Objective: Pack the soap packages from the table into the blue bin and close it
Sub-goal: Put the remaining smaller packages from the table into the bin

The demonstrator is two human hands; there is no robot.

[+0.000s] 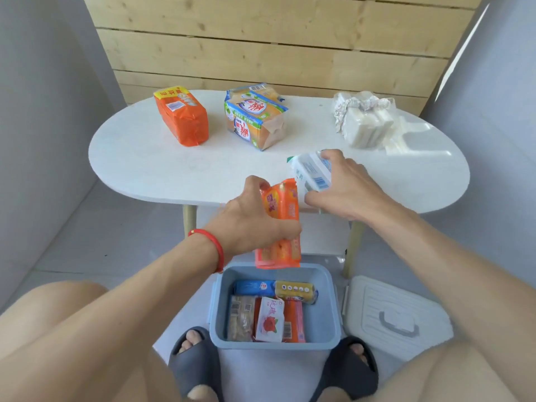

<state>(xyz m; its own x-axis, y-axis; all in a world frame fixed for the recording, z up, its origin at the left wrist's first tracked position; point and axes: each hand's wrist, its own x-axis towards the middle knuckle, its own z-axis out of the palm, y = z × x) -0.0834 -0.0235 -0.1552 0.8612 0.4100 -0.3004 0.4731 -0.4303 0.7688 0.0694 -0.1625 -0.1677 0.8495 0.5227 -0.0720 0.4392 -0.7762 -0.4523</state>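
The open blue bin [275,340] is set on the floor between the person's feet, with several soap packages [268,310] laid inside and its white lid [397,317] placed just beside it on the right. An orange soap pack [285,227] is gripped by the left hand [255,219] above the bin, while a white soap pack [311,172] is clasped by the right hand [345,187] over the bench [162,163]; an orange multipack [181,118], a blue-and-green multipack [255,116] and a wrapped bundle of white bars [367,120] are left at the bench's far side
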